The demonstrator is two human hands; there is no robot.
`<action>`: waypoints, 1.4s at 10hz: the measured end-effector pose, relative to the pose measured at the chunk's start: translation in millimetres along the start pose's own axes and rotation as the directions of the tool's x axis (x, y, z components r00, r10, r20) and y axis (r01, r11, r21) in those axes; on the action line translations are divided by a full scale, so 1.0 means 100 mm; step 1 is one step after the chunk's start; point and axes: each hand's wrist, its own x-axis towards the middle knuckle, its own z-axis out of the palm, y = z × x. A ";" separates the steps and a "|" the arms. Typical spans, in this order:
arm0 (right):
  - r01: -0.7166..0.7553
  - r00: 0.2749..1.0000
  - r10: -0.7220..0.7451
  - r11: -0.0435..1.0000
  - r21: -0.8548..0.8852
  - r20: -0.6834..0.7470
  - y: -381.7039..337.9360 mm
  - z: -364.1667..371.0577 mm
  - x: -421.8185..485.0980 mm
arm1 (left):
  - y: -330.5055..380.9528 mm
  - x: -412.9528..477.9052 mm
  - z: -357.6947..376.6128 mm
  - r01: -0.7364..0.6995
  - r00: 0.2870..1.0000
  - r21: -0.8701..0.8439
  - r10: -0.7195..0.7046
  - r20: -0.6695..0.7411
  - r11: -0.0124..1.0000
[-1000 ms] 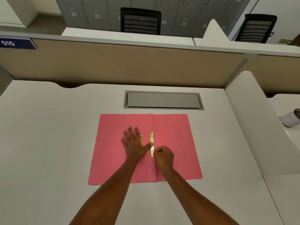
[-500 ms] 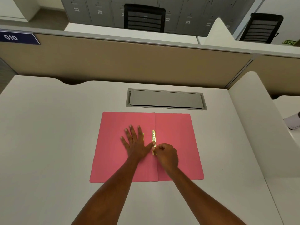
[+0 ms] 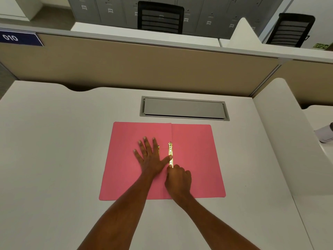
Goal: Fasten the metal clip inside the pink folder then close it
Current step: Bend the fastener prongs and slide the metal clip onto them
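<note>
Both hands on open pink folder (image 3: 194, 159); R apparently pinching metal clip (image 3: 170, 152).

desk (image 3: 54, 159): carries the folder at its middle, near edge at 6 o'clock
folder (image 3: 194, 159): lies open and flat on the desk, spine running 12 to 6 o'clock
metal clip (image 3: 170, 150): on the folder, along the spine, just right of it
left hand (image 3: 150, 156): flat on the folder's left leaf, thumb touching the clip
right hand (image 3: 178, 179): at 6 o'clock of the clip, touching its near end
cable hatch (image 3: 183, 108): set in the desk at 12 o'clock of the folder
partition (image 3: 144, 69): behind the desk at 12 o'clock
side divider (image 3: 281, 132): at 3 o'clock of the folder, well apart
</note>
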 end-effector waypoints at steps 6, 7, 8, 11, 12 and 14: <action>0.295 0.955 -0.278 0.922 -0.251 0.104 0.26 -0.19 0.19 | 0.01 -0.02 -0.01 -0.003 1.000 0.025 0.003 -0.004 1.000; 0.308 0.951 -0.294 0.926 -0.219 0.092 0.36 -0.24 0.26 | 0.01 -0.02 -0.02 -0.003 1.000 0.035 0.003 -0.005 0.999; 0.322 0.946 -0.311 0.931 -0.172 0.090 0.41 -0.24 0.25 | 0.01 -0.02 -0.02 -0.005 1.000 0.027 0.006 -0.005 1.000; 0.158 0.984 -0.166 0.981 0.117 0.065 0.41 0.01 -0.03 | 0.00 -0.02 -0.01 -0.005 1.000 0.017 0.005 -0.010 1.000; 0.175 0.982 -0.185 0.972 0.160 0.047 0.41 0.04 -0.06 | 0.00 -0.02 -0.01 -0.005 1.000 0.018 0.005 -0.011 1.000; 0.151 0.989 -0.144 0.956 0.253 -0.043 0.45 -0.01 -0.06 | -0.01 -0.02 0.01 -0.011 0.999 0.017 0.012 -0.032 1.000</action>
